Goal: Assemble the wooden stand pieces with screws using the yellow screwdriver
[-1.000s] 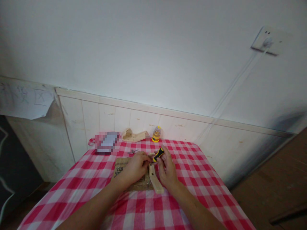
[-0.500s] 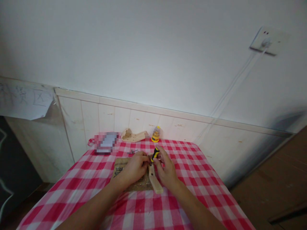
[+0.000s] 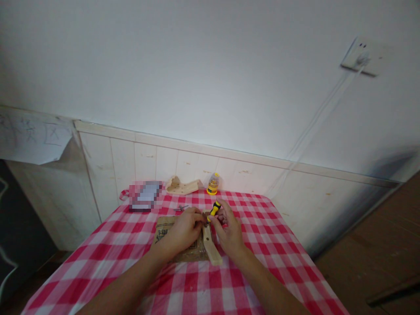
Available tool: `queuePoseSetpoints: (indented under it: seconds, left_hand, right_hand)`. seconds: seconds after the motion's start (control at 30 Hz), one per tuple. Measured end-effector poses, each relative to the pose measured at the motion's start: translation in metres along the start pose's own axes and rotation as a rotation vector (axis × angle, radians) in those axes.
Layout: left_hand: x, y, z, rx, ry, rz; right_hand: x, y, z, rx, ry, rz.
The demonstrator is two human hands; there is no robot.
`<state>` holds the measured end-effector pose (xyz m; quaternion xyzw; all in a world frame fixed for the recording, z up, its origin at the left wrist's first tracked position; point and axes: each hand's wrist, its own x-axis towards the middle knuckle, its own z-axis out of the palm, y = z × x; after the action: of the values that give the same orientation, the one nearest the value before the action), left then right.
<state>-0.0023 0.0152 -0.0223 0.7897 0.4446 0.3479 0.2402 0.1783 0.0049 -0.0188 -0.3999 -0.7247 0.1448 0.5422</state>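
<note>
My right hand [image 3: 229,227] is closed around the black-and-yellow handle of a screwdriver [image 3: 215,209], which leans to the right. Its tip is hidden near the far end of a pale, bent wooden piece [image 3: 211,247] with a dark hole in it. At that same end, my left hand [image 3: 187,227] has its fingers pinched together close to the screwdriver's lower end; what they hold cannot be made out. Beneath the left hand and the wooden piece lies a brown printed bag [image 3: 162,225], partly covered by the forearm.
Several small dark metal pieces [image 3: 180,208] lie beyond the bag. At the back stand a second wooden piece [image 3: 182,188] and a yellow-capped clear container [image 3: 213,184]. A phone-like device [image 3: 146,195] is at back left. A checkered cloth [image 3: 262,262] covers the table, against the wall.
The screwdriver handle has tilted a little further to the right, and the fingers of my right hand have shifted on it. My left hand stays in place.
</note>
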Motion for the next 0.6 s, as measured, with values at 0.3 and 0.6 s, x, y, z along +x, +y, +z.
queuePoseSetpoints:
  seconds: [0.3,0.6]
  left_hand:
    - [0.0004,0.0023,-0.0012,0.001,0.009,-0.008]
    - [0.0007,0.0046,-0.0017,0.012,0.011,-0.015]
  right_hand:
    - [-0.003,0.0019,0.0003,-0.039,0.021,-0.02]
    - [-0.0083,-0.0004,-0.0023,-0.096,0.109,-0.122]
